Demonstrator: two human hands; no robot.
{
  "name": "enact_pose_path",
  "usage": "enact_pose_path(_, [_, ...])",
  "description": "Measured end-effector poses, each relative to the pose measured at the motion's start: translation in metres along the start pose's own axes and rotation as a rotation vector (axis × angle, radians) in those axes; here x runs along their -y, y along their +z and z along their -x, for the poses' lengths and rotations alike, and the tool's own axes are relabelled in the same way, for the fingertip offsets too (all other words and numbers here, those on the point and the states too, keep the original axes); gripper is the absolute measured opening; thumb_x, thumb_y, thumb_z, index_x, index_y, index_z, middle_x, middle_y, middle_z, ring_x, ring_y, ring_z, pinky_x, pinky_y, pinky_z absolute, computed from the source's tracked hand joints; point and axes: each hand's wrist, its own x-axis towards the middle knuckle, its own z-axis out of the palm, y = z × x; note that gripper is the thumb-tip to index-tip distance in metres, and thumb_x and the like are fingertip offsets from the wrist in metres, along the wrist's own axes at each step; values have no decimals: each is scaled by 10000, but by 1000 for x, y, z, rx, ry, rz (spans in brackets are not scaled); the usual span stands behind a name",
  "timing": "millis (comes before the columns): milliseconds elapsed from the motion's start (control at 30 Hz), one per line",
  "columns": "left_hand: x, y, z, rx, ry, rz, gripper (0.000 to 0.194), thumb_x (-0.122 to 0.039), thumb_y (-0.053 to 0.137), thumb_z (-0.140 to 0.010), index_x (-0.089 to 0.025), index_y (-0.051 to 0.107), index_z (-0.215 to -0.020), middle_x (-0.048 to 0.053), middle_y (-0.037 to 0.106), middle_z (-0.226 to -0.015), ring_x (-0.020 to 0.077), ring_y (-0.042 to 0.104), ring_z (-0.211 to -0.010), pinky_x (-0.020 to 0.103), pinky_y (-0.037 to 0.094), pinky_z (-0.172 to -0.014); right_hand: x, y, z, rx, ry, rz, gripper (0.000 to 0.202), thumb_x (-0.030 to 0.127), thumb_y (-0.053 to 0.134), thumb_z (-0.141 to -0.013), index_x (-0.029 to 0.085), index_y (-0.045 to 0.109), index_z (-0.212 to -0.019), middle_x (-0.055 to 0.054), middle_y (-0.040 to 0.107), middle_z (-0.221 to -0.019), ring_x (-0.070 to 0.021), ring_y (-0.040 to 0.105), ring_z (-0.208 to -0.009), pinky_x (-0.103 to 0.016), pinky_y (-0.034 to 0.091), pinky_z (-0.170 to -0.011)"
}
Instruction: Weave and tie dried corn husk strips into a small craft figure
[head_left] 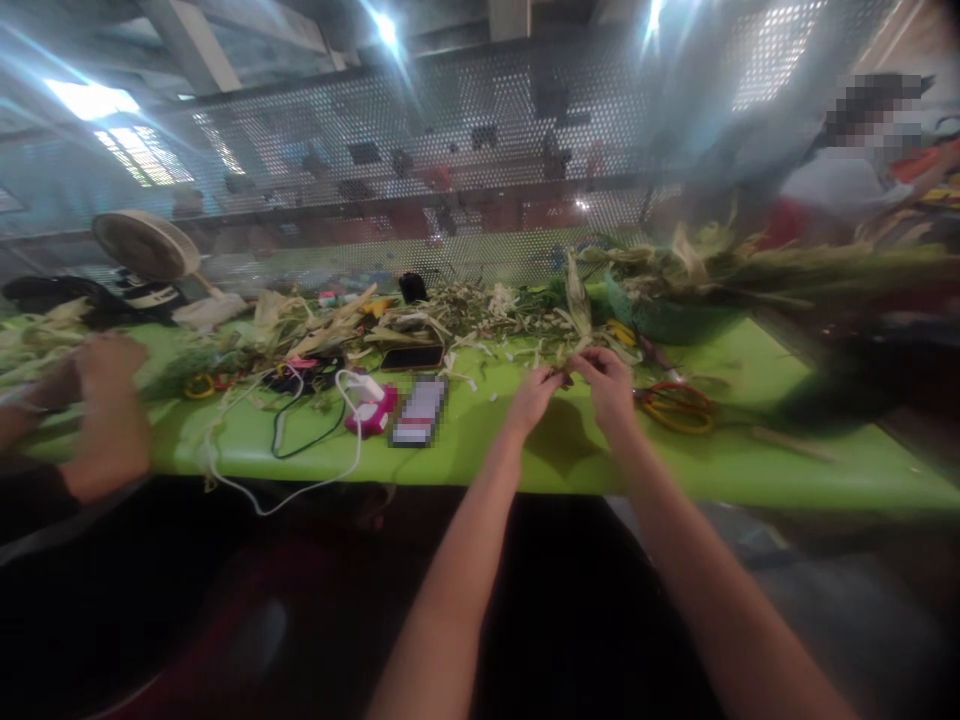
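Just above the green tabletop, my left hand and my right hand meet with fingers pinched together. Between the fingertips is something small and brownish, too blurred to name. A pale dried husk rises just behind my fingers. To the right of my right hand lie scissors with orange-yellow handles. Left of my left hand are a phone with a lit screen and a dark phone behind it.
Husks and plant scraps cover the back of the green table. A magenta power adapter trails a white cable. At the right stands a green basin of stalks. Another person's hands are at the left. A fan stands behind.
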Motion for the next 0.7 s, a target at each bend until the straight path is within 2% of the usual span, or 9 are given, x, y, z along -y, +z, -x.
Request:
enact_pose_path(100, [4,-1,-1,-36,-61,-33,173,-306,581,-820,-161,651,-758,38,670,-786,152,572,-766,299,401,-803,5,-2,1,22,-64,2,201,377,735,-732,205,681,-819,-6,638,-838,-124,530,-677,-260,438,-617])
enact_pose_path(200, [8,-2,-1,-74,-103,-26,193,-353,605,-804,-169,647,-764,34,667,-783,154,568,-758,296,392,-758,11,0,5,163,-14,-67,207,388,720,-753,214,663,-851,15,622,-748,-108,485,-582,-249,412,-543])
enact_pose_path(300, [11,-4,-1,-102,-80,-30,219,-388,615,-792,-173,639,-757,26,649,-772,153,552,-755,293,381,-733,15,2,7,276,-4,-63,212,409,709,-762,212,653,-817,13,614,-703,-123,514,-592,-267,443,-563])
enact_pose_path(533, [8,-9,-3,-107,-12,-165,186,-329,601,-784,-168,566,-697,-11,550,-663,136,475,-670,278,339,-671,14,-3,2,303,-289,244,136,337,693,-792,207,677,-756,-53,625,-912,-181,595,-821,-316,486,-698])
enact_pose_path(700, [4,-9,0,-117,-18,-277,207,-343,625,-789,-176,551,-692,-16,532,-643,133,453,-640,277,323,-661,7,-9,-3,330,-389,362,73,256,655,-813,207,662,-760,-66,619,-957,-199,607,-889,-350,495,-783])
